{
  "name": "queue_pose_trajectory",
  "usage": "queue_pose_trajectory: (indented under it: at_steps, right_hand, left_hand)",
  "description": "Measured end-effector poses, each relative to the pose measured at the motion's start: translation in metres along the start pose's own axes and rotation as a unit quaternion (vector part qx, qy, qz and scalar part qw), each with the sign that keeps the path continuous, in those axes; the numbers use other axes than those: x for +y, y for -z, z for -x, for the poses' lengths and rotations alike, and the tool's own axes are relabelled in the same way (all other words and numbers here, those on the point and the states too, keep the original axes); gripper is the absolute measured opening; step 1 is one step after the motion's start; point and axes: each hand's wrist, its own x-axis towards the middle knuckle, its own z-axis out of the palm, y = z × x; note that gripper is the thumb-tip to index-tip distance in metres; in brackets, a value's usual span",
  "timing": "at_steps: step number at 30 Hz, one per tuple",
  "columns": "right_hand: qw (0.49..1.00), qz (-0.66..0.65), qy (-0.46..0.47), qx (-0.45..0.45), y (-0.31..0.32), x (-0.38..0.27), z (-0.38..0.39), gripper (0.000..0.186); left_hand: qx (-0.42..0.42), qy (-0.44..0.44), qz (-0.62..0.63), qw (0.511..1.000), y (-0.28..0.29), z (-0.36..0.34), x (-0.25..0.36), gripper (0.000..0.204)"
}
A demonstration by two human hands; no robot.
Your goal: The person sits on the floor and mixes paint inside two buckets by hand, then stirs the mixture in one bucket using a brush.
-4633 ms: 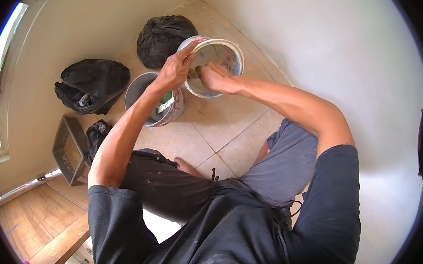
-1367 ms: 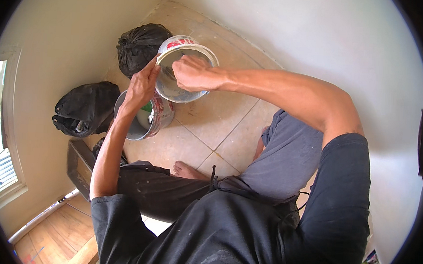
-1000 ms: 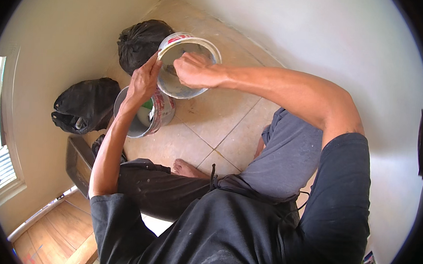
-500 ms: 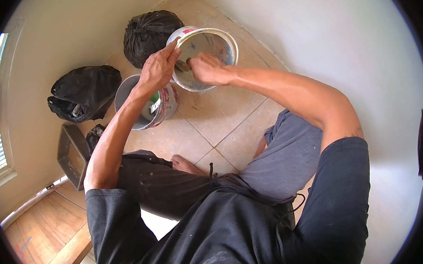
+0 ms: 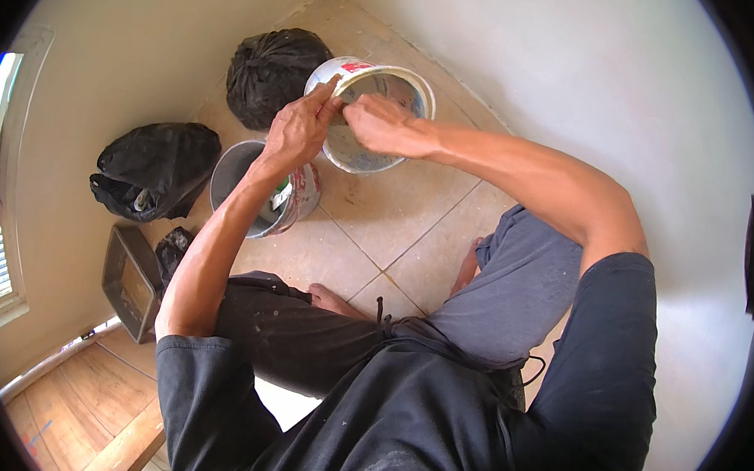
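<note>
A white bucket (image 5: 372, 168) tilts on the floor ahead of me with its mouth toward me, grey smears on its inner wall. My left hand (image 5: 302, 127) grips its left rim, thumb and fingers closed over the edge. My right hand (image 5: 384, 125) reaches into the mouth with curled fingers, close to my left fingertips. Whatever it holds is hidden behind the fist. Just below my left wrist stands a second, stained bucket (image 5: 308, 193) with something green and white inside, partly covered by my forearm.
Behind the buckets sits a tied black bag (image 5: 270, 76); another black bag (image 5: 161, 163) lies against the left wall. A grey rectangular tub (image 5: 118, 288) leans nearer, beside a small dark bundle (image 5: 171, 250). Wooden boards (image 5: 87, 391) lie at lower left. White walls meet beyond the tiled floor (image 5: 420, 229).
My right hand has moved up within the bucket's mouth, toward the rim and my left fingers. The brownish thing seen under it before is now hidden. My left hand keeps its hold.
</note>
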Motion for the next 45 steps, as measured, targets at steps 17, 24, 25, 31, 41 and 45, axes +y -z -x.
queue_pose_trajectory:
  at_steps: [17, 24, 25, 31, 41, 45]
  right_hand:
    - [1.000, 0.026, -0.009, -0.014, 0.014, -0.008, 0.006, 0.020]
    - [0.997, -0.066, 0.022, 0.015, -0.032, 0.018, 0.014, 0.016]
    - [0.998, -0.061, 0.032, 0.006, -0.031, 0.021, 0.014, 0.016]
    - [0.999, 0.021, 0.009, -0.045, -0.012, 0.022, 0.002, 0.020]
    - [0.999, -0.033, 0.000, 0.001, -0.020, 0.015, 0.002, 0.017]
    - [0.999, -0.030, 0.022, -0.030, -0.025, 0.029, 0.008, 0.018]
  left_hand:
    - [-0.004, 0.013, 0.009, 1.000, 0.003, 0.002, 0.002, 0.049]
    - [0.020, 0.027, -0.009, 0.999, -0.008, 0.003, 0.014, 0.048]
    - [0.018, 0.045, 0.008, 0.999, -0.005, 0.002, 0.010, 0.048]
    - [0.038, 0.065, 0.058, 0.995, -0.001, -0.001, -0.008, 0.046]
    - [0.026, 0.021, 0.018, 0.999, -0.004, 0.002, 0.003, 0.048]
    - [0.015, 0.011, 0.015, 1.000, -0.001, 0.006, 0.009, 0.047]
